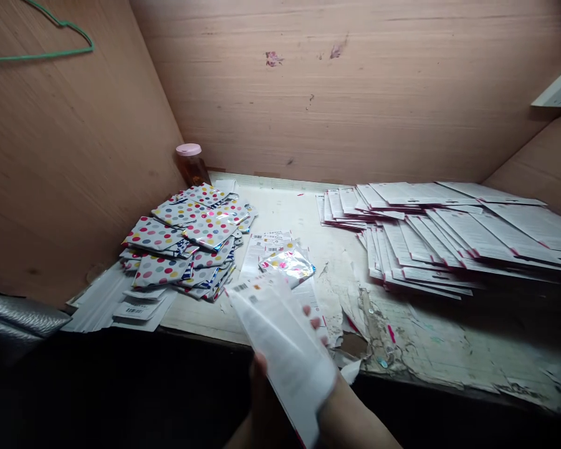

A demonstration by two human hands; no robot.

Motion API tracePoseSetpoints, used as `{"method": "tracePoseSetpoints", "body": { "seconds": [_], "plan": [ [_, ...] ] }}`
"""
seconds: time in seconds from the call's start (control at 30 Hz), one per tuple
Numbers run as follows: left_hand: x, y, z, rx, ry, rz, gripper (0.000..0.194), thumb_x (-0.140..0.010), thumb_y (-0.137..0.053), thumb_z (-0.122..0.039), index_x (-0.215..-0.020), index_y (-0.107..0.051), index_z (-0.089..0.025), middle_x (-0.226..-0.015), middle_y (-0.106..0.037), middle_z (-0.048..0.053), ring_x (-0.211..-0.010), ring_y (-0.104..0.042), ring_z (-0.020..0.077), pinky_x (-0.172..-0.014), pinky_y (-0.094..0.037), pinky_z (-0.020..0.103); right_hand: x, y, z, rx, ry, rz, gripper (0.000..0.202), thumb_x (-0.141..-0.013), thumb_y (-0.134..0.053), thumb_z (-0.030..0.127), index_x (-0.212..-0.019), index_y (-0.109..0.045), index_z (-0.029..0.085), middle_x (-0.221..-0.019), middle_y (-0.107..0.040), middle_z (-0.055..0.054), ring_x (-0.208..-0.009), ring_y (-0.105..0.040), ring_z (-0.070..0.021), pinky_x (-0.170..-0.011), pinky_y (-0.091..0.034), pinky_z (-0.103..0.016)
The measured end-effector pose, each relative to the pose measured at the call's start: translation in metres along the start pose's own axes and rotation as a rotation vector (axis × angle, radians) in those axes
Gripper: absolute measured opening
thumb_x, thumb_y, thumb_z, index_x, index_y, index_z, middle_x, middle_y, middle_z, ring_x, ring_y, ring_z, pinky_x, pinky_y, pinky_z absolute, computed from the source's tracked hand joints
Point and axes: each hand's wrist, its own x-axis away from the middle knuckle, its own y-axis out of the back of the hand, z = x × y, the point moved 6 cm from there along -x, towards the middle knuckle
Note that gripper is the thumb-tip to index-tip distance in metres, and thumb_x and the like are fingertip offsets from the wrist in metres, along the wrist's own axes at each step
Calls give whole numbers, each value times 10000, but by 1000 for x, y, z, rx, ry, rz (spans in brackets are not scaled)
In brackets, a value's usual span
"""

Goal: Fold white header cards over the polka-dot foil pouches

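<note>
A few white printed cards (280, 340), fanned slightly apart, are held up at the front edge of the table. My left hand (260, 380) grips them along their left edge, its thumb side showing and the rest in shadow. My right hand (316, 325) is behind the cards, with its fingertips curled at their right edge and much of the palm hidden. Just beyond lies a shiny polka-dot packet (288, 265) on top of more printed cards (254, 255), on the white tabletop (283, 209).
A heap of polka-dot packets (168, 234) is at the left, beside white barcoded sleeves (138, 308). Overlapping card stacks (421, 243) cover the right. A pink-lidded jar (191, 163) stands in the back corner. A silver pouch (25, 315) sits far left; torn surface (374, 330) marks the front edge.
</note>
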Motion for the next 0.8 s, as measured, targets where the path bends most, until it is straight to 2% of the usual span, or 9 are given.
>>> {"method": "tracePoseSetpoints", "body": {
  "seconds": [0.03,0.07,0.13,0.2,0.3,0.37,0.43,0.57,0.8],
  "plan": [
    [-7,6,2,153,58,-57,838,-897,-90,-714,-1350,-496,-138,-1162,-666,177,-1083,-635,318,-970,-463,547,6,6,1,12,46,5,373,-908,-459,163,-1247,-608,128,-1260,-642,-131,-1147,-621,-218,-832,-588,-314],
    [-13,14,6,299,131,-130,847,-895,-99,-712,-1353,-488,-115,-1111,-688,183,-1073,-645,334,-979,-463,547,14,13,1,13,100,14,406,-897,-460,155,-1278,-578,81,-1265,-636,-145,-1145,-622,-216,-948,-515,-302],
    [-26,28,16,432,237,-257,674,-914,-362,-592,-1388,-423,-117,-1125,-690,167,-1101,-639,335,-1009,-455,528,28,26,-7,-19,137,37,380,-886,-478,131,-1246,-596,99,-1238,-653,-150,-1143,-625,-227,-927,-538,-303],
    [-35,37,16,227,162,-325,723,-881,-549,-360,-1491,-205,-177,-1358,-557,165,-1219,-566,307,-1050,-423,514,35,32,-33,-93,-17,28,314,-911,-464,125,-1183,-617,158,-1160,-682,-135,-1082,-652,-222,-859,-581,-299],
    [-29,41,1,-451,-130,-455,865,-875,-575,-208,-1529,-9,-219,-1595,-141,192,-1428,-283,325,-1130,-290,560,36,22,-81,-188,-318,-72,271,-948,-420,146,-1119,-624,195,-1024,-653,-111,-943,-656,-207,-777,-586,-319],
    [-19,28,-8,-870,-325,-394,682,-889,-532,-121,-1497,-248,-241,-1589,-209,136,-1463,-178,322,-1156,-226,579,32,5,-101,-218,-362,-119,237,-949,-437,180,-1074,-638,199,-952,-611,-96,-888,-634,-217,-761,-573,-356],
    [-10,12,-6,-1049,-471,-139,467,-905,-492,-93,-1346,-498,-249,-1455,-475,85,-1434,-279,284,-1158,-260,552,28,-11,-115,-237,-381,-123,194,-942,-467,211,-1017,-646,198,-906,-574,-82,-836,-616,-218,-742,-564,-374],
    [4,3,7,-1115,-544,190,420,-920,-527,-257,-1329,-503,-170,-1401,-533,118,-1383,-378,286,-1132,-323,534,24,-24,-125,-277,-392,-104,133,-927,-517,226,-875,-639,209,-826,-537,-47,-761,-598,-196,-690,-548,-345],
    [1,8,1,-1146,-332,-34,775,-848,-623,-391,-1490,-240,-188,-1603,-83,176,-1472,-43,386,-1139,-179,633,31,5,-110,-262,-302,-162,131,-932,-499,180,-946,-626,209,-850,-584,-66,-777,-609,-202,-654,-540,-342]
  ]
}}
